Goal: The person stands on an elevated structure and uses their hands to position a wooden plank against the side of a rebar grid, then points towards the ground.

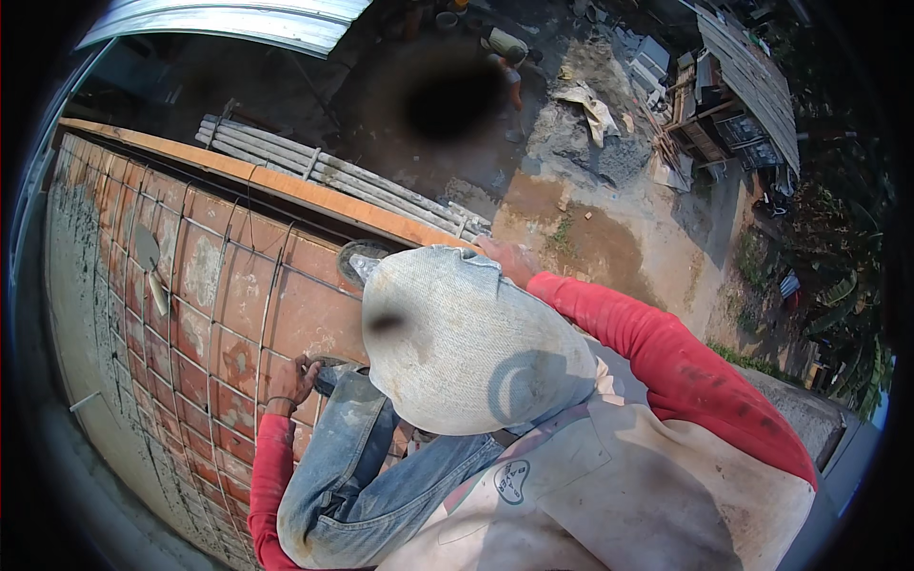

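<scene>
My left hand (291, 383) is low on the left beside my shoe (333, 373), fingers curled at the steel bar mesh (219, 314) over a reddish deck; what exactly they hold is unclear. My right hand (506, 259) grips the edge of a long orange-brown wooden board (381, 209), partly hidden behind my bent knee (457, 333) in pale jeans. My other shoe (357, 262) is against the board's inner side. A trowel-like tool (148, 249) with a pale handle lies on the mesh to the left.
Beyond the board are bundled poles (314, 162) and, far below, a yard with a person (509, 67), a sand heap (609, 152) and a roofed shed (743, 105). A corrugated metal sheet (219, 24) overhangs top left. Dark blurred spots obscure part of the view.
</scene>
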